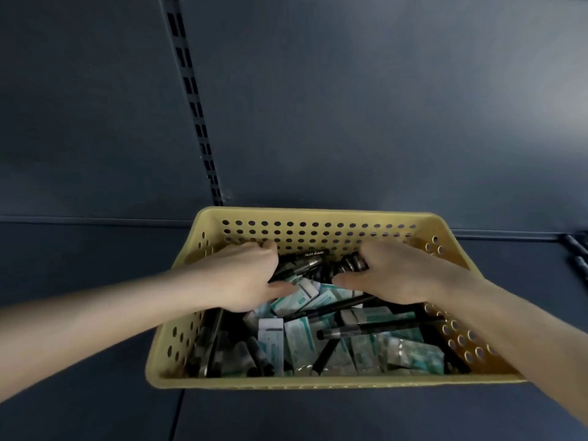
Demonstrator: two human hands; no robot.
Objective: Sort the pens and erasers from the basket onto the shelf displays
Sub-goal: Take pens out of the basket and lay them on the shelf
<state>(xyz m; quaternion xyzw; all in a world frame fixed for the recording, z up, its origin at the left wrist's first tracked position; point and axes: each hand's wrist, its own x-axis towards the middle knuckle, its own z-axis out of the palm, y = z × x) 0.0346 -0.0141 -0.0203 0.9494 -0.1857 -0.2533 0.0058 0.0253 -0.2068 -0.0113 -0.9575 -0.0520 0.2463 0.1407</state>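
- The black pens (305, 265) you are after lie in a bunch at the far end of the basket (318, 381), right between your two grips.
- The bunch lies sideways, its long way running left to right, so each grip meets one end of it.
- Your left grip (245, 275) is curled round the left end of the bunch, thumb on the near side.
- Your right grip (397, 272) is curled round the right end, where the round pen tips (351, 265) poke out.
- Both grips are just as near to the bunch.
- These pens are thin, dark and a bit shiny, and one has small white writing on it.
- I think the next move is to lift the bunch up, and it must stay level or a pen may slide out.
- Some loose pens (375, 327) lie nearer to you, crossed over the erasers (299, 338), which are small white and green boxes.
- The basket is yellow with round holes and sits on a dark shelf (79, 329).
- What look like more dark pens (576, 256) lie on the shelf at the far right, well apart from the basket.
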